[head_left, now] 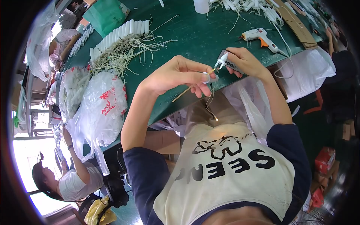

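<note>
My left hand (176, 77) is closed, its thumb and fingers pinching a small white round piece (206, 77) with thin wires. From it the wires (210, 103) hang over the table edge, and a small lit bulb (216, 119) glows at their end. A thin wooden stick (182, 93) juts out below the same hand. My right hand (245, 62) is wrapped round a grey box with round buttons (234, 67). In front of its fingers is a white pointed plastic piece (222, 60), close to the left fingertips; how it is held is partly hidden.
On the green table (176, 41) lie white tubes with wires (120, 37), a glue gun (260, 37) with its cord, a white cup (201, 5) and a cardboard strip (296, 24). Filled plastic bags (99, 101) stand left. A person (77, 180) sits at the lower left.
</note>
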The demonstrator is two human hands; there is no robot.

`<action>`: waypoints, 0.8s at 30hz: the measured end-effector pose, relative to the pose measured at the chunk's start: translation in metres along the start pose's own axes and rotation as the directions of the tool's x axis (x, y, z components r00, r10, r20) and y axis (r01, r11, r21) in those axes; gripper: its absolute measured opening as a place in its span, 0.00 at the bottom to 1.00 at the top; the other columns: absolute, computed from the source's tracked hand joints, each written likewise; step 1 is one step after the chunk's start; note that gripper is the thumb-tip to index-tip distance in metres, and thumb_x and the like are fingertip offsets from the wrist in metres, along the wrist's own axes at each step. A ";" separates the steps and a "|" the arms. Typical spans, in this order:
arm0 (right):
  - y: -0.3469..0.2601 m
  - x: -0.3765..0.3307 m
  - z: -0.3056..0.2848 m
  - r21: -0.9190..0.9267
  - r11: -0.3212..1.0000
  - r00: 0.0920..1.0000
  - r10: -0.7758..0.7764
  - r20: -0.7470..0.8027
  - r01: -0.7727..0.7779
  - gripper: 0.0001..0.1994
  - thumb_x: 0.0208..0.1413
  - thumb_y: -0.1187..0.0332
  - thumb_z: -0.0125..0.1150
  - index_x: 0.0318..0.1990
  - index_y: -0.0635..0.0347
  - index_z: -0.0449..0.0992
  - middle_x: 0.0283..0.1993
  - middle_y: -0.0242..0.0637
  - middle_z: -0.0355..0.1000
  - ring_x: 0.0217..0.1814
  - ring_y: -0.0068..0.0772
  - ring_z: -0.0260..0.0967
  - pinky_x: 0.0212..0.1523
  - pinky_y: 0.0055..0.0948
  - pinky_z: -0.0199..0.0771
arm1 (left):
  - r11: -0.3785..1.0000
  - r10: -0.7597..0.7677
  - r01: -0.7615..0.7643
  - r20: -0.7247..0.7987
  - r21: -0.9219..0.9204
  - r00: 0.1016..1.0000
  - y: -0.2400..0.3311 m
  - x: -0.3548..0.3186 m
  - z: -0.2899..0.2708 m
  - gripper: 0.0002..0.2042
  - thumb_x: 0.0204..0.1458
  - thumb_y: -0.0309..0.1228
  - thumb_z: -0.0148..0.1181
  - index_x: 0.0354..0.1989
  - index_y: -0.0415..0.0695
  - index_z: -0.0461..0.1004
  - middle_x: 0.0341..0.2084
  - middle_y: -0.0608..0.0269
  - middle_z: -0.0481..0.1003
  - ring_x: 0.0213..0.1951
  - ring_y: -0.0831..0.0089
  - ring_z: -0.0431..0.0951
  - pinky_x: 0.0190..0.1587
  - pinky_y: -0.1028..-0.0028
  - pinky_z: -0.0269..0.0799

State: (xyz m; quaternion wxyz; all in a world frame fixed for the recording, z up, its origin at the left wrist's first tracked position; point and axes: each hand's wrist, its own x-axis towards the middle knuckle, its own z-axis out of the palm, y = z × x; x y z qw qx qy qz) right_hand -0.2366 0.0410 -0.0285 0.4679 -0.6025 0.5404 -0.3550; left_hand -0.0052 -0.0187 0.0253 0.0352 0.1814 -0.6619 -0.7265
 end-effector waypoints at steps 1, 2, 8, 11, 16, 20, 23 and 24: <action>-0.001 0.000 0.001 -0.034 0.999 1.000 0.019 -0.016 -0.019 0.16 0.57 0.62 0.42 0.25 0.65 0.67 0.15 0.31 0.64 0.09 0.16 0.56 0.11 0.17 0.57 | 1.000 0.001 -0.001 0.006 0.001 1.000 0.000 0.000 0.000 0.14 0.47 0.33 0.55 0.38 0.35 0.73 0.22 0.56 0.76 0.23 0.77 0.75 0.27 0.82 0.68; 0.001 0.001 0.001 -0.033 0.999 1.000 0.019 -0.015 -0.019 0.16 0.57 0.62 0.42 0.25 0.65 0.67 0.15 0.31 0.64 0.09 0.16 0.56 0.11 0.17 0.57 | 1.000 0.000 0.000 0.005 0.001 1.000 0.000 0.000 0.000 0.14 0.47 0.33 0.55 0.38 0.35 0.73 0.22 0.56 0.76 0.23 0.77 0.75 0.27 0.82 0.68; 0.005 0.006 0.003 -0.092 0.995 0.999 0.050 -0.002 -0.050 0.16 0.55 0.62 0.44 0.23 0.65 0.68 0.13 0.30 0.63 0.08 0.16 0.56 0.08 0.16 0.54 | 1.000 -0.016 0.016 0.007 0.007 1.000 0.004 -0.002 0.001 0.13 0.47 0.33 0.55 0.38 0.36 0.73 0.23 0.57 0.76 0.23 0.77 0.75 0.27 0.82 0.68; 0.005 0.009 0.008 -0.065 0.997 0.999 0.027 -0.023 -0.029 0.17 0.55 0.61 0.44 0.23 0.65 0.68 0.13 0.30 0.64 0.08 0.15 0.56 0.10 0.17 0.55 | 1.000 -0.019 0.019 0.010 0.016 1.000 0.002 -0.001 0.000 0.13 0.48 0.32 0.55 0.38 0.36 0.73 0.23 0.57 0.76 0.24 0.78 0.75 0.27 0.82 0.68; 0.027 0.032 0.014 -0.661 0.743 0.891 -0.365 -0.270 0.104 0.13 0.51 0.62 0.50 0.23 0.62 0.68 0.16 0.39 0.67 0.17 0.39 0.65 0.20 0.31 0.63 | 1.000 -0.016 0.016 -0.017 0.009 1.000 0.001 0.000 -0.001 0.13 0.48 0.32 0.55 0.38 0.36 0.73 0.23 0.57 0.76 0.23 0.78 0.75 0.27 0.82 0.68; 0.035 0.041 0.020 -0.731 0.676 0.860 -0.424 -0.285 0.090 0.10 0.49 0.63 0.51 0.25 0.61 0.68 0.21 0.43 0.68 0.24 0.49 0.65 0.25 0.38 0.63 | 1.000 0.010 -0.010 -0.067 -0.001 0.998 -0.005 0.001 -0.003 0.12 0.48 0.30 0.53 0.37 0.35 0.72 0.20 0.52 0.75 0.20 0.76 0.75 0.24 0.81 0.68; 0.045 0.044 0.020 -0.798 0.595 0.832 -0.488 -0.265 0.095 0.12 0.47 0.59 0.52 0.30 0.59 0.70 0.26 0.42 0.71 0.26 0.43 0.69 0.26 0.37 0.67 | 1.000 -0.021 0.019 -0.101 -0.023 0.995 -0.007 0.000 -0.007 0.13 0.48 0.31 0.53 0.38 0.35 0.72 0.20 0.53 0.75 0.20 0.75 0.75 0.25 0.81 0.69; 0.047 0.044 0.020 -0.818 0.570 0.835 -0.485 -0.262 0.075 0.13 0.47 0.58 0.53 0.31 0.59 0.70 0.29 0.42 0.71 0.28 0.43 0.69 0.27 0.38 0.67 | 0.999 -0.035 0.032 -0.113 -0.035 0.993 -0.008 -0.001 -0.009 0.13 0.48 0.32 0.54 0.38 0.35 0.72 0.21 0.53 0.75 0.20 0.75 0.75 0.25 0.81 0.69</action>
